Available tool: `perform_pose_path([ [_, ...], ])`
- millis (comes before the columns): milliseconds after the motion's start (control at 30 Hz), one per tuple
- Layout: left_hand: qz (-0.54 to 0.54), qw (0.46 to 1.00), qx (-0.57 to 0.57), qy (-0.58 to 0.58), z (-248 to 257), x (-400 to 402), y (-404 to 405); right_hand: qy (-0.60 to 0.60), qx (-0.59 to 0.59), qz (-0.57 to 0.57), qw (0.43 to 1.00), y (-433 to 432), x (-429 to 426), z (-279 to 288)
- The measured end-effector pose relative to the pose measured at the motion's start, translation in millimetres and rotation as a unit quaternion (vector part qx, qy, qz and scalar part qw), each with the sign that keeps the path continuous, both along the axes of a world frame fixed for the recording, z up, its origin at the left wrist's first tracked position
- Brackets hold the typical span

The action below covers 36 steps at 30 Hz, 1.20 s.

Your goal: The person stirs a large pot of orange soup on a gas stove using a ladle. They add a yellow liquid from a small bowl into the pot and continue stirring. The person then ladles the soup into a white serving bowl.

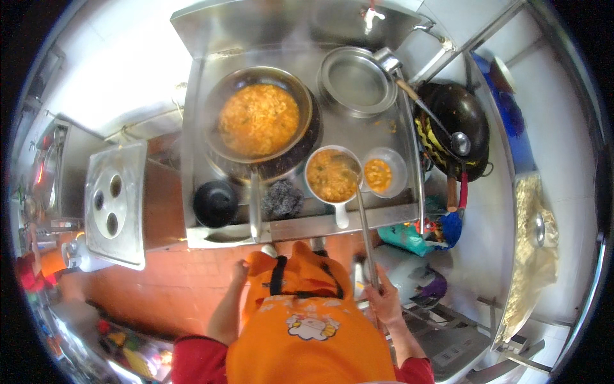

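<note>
My right hand (385, 295) grips the long metal handle of a ladle (363, 216). The ladle's head rests in a white bowl with a handle (341, 217), which holds orange-red food with soft pieces in sauce. Beside it, to the right, stands a clear plastic bowl (399, 174) with a smaller amount of similar food. A frying pan (307, 103) of the same orange food sits on the burner, its metal handle towards me. My left hand (241, 270) hangs low at the left edge of my orange apron (307, 355); its fingers are mostly hidden.
A black bowl (215, 204) and a steel wool scourer (283, 198) lie along the stove's front. A round metal pot of water (357, 84) stands at the back right, under a tap (373, 19). Further right are a dark wok (455, 108) and a long-handled ladle (427, 108).
</note>
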State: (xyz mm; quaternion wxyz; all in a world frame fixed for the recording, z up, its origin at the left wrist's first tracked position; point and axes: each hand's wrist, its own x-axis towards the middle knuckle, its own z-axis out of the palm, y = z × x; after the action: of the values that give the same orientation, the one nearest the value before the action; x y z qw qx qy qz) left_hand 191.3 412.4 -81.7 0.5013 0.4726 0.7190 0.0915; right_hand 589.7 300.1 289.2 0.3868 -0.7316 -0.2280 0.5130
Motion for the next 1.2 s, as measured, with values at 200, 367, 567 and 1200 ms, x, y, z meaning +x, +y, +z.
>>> perform_pose_path([
  [200, 0.033, 0.999, 0.003, 0.009, 14.6, 6.1, -6.6, -0.041, 0.045, 0.083, 0.995, 22.4, 3.5, 1.7],
  [367, -0.026, 0.995, -0.025, 0.097, 24.3, 4.4, -3.1, 0.106, 0.082, 0.176, 0.975, 107.5, -3.9, 12.1],
  [567, 0.034, 0.994, 0.01, 0.107, 47.3, 1.0, -4.7, -0.043, 0.087, 0.297, 0.95, 183.4, -9.0, -23.4],
  [1200, 0.065, 0.99, -0.023, 0.127, 50.3, -2.1, -24.1, 0.198, 0.045, 0.136, 0.97, 262.0, -31.5, -54.9],
])
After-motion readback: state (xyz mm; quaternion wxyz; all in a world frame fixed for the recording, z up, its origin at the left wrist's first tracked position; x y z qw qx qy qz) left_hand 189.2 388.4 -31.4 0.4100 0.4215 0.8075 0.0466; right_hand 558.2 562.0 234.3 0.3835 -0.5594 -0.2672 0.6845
